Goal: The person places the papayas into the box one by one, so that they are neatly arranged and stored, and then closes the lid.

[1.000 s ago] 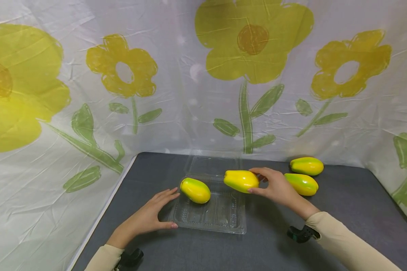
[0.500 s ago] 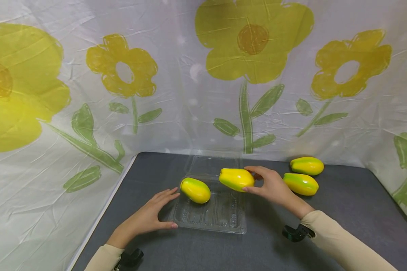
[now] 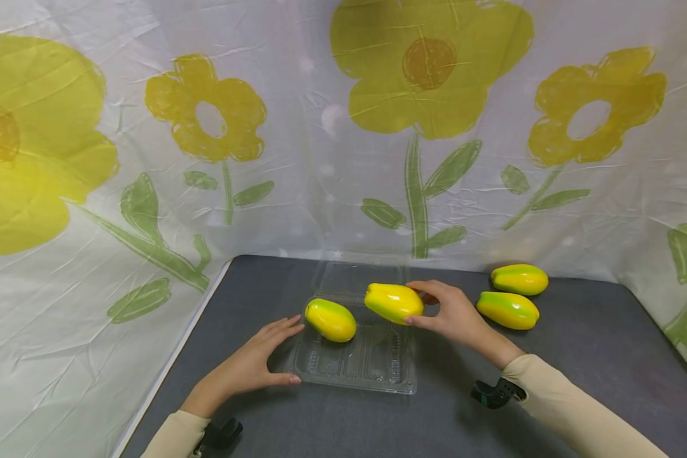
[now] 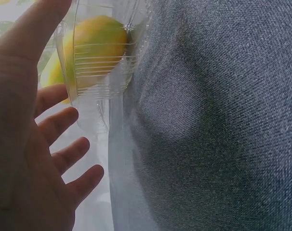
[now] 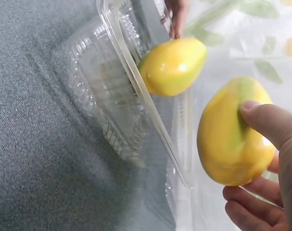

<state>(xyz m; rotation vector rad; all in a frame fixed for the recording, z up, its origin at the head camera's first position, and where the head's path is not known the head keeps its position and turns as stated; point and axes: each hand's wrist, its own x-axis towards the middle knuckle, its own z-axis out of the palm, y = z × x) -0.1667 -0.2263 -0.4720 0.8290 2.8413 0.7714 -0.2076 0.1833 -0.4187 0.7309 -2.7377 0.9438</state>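
Four yellow-green fruits in all: a held fruit [image 3: 394,304], a second fruit [image 3: 330,320] lying in the left part of the one clear plastic container [image 3: 372,383], and two more on the dark table [image 3: 584,356], the rear fruit [image 3: 520,280] and the front fruit [image 3: 508,310], close together towards the back right. The container's one lid [image 3: 360,275] lies folded back behind its base. Four yellow flowers show on the backdrop [image 3: 303,203].

The right hand [image 3: 455,312] reaches in from the right, thumb on the near side and fingers round the far end, gripping the held fruit above the container (the right wrist view shows it apart from the rim). The left hand [image 3: 252,362] stands at the container's left side, fingers spread, thumb set wide and nearer the person; whether its fingertips touch the plastic wall, I cannot tell. Two black wristbands, one per arm, hang below two beige sleeves
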